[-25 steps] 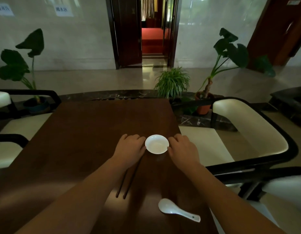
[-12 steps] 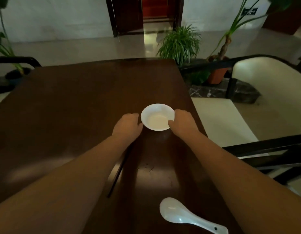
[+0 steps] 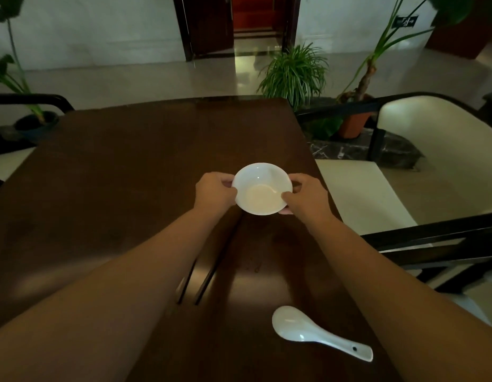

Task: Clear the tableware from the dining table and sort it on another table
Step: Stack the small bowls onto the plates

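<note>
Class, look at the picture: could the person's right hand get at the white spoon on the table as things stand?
Probably not yet: the right hand shares the bowl with the left hand. Otherwise the spoon lies uncovered beside the right forearm.

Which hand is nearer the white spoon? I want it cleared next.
Right. The right hand grips the bowl on the spoon's side of the table; the left hand holds the opposite rim, farther away.
</note>
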`<state>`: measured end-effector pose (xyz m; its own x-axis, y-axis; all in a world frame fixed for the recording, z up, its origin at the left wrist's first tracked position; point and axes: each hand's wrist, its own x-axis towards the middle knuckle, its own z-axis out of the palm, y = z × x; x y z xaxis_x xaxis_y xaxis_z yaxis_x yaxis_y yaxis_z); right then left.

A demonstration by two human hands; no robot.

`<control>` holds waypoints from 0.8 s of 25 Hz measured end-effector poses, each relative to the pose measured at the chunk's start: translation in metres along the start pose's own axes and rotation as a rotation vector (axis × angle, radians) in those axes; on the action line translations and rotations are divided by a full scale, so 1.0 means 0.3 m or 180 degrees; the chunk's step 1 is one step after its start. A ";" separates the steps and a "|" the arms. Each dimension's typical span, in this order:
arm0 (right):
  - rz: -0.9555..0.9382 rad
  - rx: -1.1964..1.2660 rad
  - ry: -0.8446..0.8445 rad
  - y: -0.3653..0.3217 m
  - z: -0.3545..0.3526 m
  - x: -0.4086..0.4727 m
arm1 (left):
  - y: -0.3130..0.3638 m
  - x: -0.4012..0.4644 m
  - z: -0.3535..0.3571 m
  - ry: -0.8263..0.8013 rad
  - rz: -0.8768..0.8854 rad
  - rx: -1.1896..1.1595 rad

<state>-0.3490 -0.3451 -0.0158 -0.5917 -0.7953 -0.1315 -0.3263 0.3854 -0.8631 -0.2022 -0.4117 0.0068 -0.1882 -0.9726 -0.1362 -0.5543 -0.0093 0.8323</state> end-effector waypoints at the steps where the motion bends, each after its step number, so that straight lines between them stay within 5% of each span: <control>1: 0.0032 0.0171 -0.0041 -0.027 -0.008 -0.041 | 0.001 -0.030 -0.043 -0.0025 -0.0023 -0.0152; 12: 0.0547 0.1262 -0.0801 -0.251 -0.018 -0.960 | -0.129 -0.789 -0.654 -0.0507 -0.0441 -0.1345; 20: 0.0864 0.0969 -0.1034 -0.146 0.104 -1.581 | -0.474 -1.338 -0.854 -0.0423 -0.0842 -0.1102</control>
<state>-0.0310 0.0007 0.0692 -0.3503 -0.8084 -0.4730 0.0650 0.4829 -0.8733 0.1599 -0.0793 0.0807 -0.1916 -0.8883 -0.4174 -0.2978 -0.3526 0.8871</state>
